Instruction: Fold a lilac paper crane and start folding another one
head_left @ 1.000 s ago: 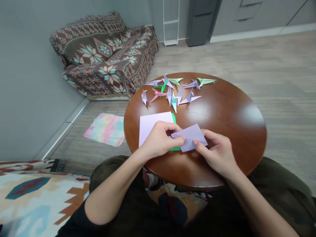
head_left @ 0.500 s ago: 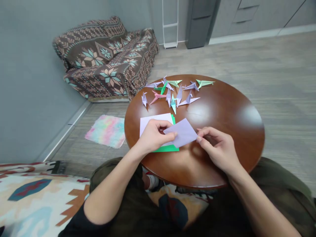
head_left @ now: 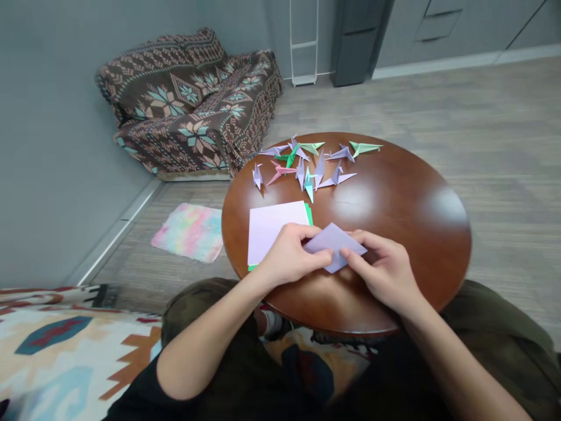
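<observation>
A folded piece of lilac origami paper (head_left: 332, 238) is held between both hands above the near part of the table, turned so that one corner points away from me. My left hand (head_left: 293, 252) pinches its left side, thumb on top and fingers behind. On the right side, my right hand (head_left: 382, 264) grips it with the thumb on its face and the fingers underneath. Just beyond my left hand lies a stack of square paper (head_left: 275, 225), lilac on top with green sheets (head_left: 309, 213) showing at the edges.
Several folded paper cranes (head_left: 336, 175) in lilac, green, pink and blue stand along the far side of the round wooden table (head_left: 421, 234). A patterned covered sofa (head_left: 193, 111) is beyond on the left, with a pastel rug (head_left: 189, 231) on the floor.
Both hands have come closer together, the left one shifting right off the stack with the lilac paper. The paper has turned, and my right thumb now lies on its face.
</observation>
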`<state>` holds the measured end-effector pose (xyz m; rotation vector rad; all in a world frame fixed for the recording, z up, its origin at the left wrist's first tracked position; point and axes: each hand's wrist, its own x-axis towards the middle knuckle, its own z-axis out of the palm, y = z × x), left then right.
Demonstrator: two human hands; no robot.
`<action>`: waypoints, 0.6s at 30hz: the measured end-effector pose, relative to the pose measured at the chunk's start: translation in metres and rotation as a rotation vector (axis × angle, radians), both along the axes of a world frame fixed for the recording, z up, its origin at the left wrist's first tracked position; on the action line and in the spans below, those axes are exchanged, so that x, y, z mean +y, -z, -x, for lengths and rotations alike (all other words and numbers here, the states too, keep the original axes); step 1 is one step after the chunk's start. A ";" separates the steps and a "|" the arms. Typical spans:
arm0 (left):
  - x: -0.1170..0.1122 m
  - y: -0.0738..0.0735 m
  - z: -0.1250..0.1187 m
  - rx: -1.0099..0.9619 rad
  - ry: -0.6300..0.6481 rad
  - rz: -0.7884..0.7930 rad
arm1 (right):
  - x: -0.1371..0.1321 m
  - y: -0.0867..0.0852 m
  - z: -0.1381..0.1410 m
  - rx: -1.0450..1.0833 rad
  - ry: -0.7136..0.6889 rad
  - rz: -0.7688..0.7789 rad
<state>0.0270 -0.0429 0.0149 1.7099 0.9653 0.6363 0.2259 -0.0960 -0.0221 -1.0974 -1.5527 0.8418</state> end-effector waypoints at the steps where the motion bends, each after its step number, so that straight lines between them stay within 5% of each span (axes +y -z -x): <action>1: 0.001 0.000 0.001 -0.003 0.001 0.002 | 0.000 0.000 0.000 -0.005 0.006 -0.002; 18: 0.009 -0.002 0.014 -0.089 -0.024 0.063 | -0.001 -0.002 -0.003 -0.019 0.031 0.015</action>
